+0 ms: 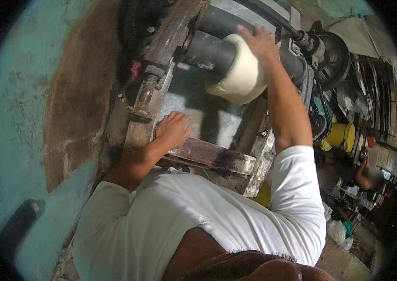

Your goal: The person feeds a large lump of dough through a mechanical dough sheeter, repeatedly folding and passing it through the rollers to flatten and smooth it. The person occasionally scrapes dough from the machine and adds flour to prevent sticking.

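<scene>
A thick, smooth band of cream-coloured dough-like material (242, 75) is wrapped around the dark front roller (210, 52) of a roller machine. My right hand (263, 42) reaches over the top of this band, fingers spread, and appears to touch it. Behind it lies a second dark roller (219, 21). My left hand (173, 130) rests palm down at the left side of the machine's tray (231, 128), with its thumb apart and nothing held. Pale powder or residue marks the tray, which lies partly in shadow under the rollers.
A threaded screw (149, 86) stands on the left frame. On the right are a dark wheel (331, 61) and a chain (324, 119). A wooden bar (216, 154) crosses before me. Farther right are a yellow container (340, 137) and another person (363, 175). A stained wall (19, 105) rises at left.
</scene>
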A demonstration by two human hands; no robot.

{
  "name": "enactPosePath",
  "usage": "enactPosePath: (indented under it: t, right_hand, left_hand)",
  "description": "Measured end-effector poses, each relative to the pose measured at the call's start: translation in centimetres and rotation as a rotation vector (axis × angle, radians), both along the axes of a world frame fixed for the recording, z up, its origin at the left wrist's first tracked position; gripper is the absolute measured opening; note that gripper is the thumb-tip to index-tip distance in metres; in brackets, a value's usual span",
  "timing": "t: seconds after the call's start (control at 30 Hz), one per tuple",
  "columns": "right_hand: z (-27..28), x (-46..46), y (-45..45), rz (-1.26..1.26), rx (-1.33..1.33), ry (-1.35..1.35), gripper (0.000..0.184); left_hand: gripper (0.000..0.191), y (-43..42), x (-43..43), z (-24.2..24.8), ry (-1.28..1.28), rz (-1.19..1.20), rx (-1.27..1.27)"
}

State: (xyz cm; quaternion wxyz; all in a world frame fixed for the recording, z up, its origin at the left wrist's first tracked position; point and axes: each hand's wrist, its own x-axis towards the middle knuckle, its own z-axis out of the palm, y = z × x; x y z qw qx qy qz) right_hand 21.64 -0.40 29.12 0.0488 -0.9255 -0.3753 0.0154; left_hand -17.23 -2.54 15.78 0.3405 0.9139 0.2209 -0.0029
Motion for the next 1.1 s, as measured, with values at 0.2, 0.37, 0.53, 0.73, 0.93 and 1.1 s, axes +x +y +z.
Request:
enactPosePath:
  t: [0.2, 0.37, 0.53, 0.73, 0.93, 1.1]
  right_hand:
    - [-0.3, 6.2, 2.6, -0.007, -0.115, 0.240, 0.093]
    - [-5.3, 13.2, 0.8, 0.119, 0.083, 0.468, 0.107]
    - [-1.2, 0.5, -1.1, 0.179, 0.016, 0.172, 0.109]
    - [0.7, -10.0, -8.2, 0.258, 0.220, -0.247, 0.071]
    - [-1.3, -17.0, -13.5, 0.225, 0.329, -0.209, 0.067]
    - [-7.1, -21.2, -18.7, 0.009, 0.377, 0.394, 0.070]
  left_hand:
    - [0.036, 0.0, 0.4, -0.8, -0.011, 0.084, -0.027]
    - [0.037, -0.4, 0.9, -0.5, -0.021, 0.066, -0.036]
    - [0.036, -0.3, 0.4, 0.2, 0.034, 0.136, -0.053]
    - [0.041, 0.1, 1.3, 0.0, 0.214, 0.059, -0.123]
    - [0.052, 0.7, 1.2, 1.3, 0.279, 0.038, -0.270]
    - [0.072, 0.6, 4.6, -4.6, -0.100, 0.208, -0.359]
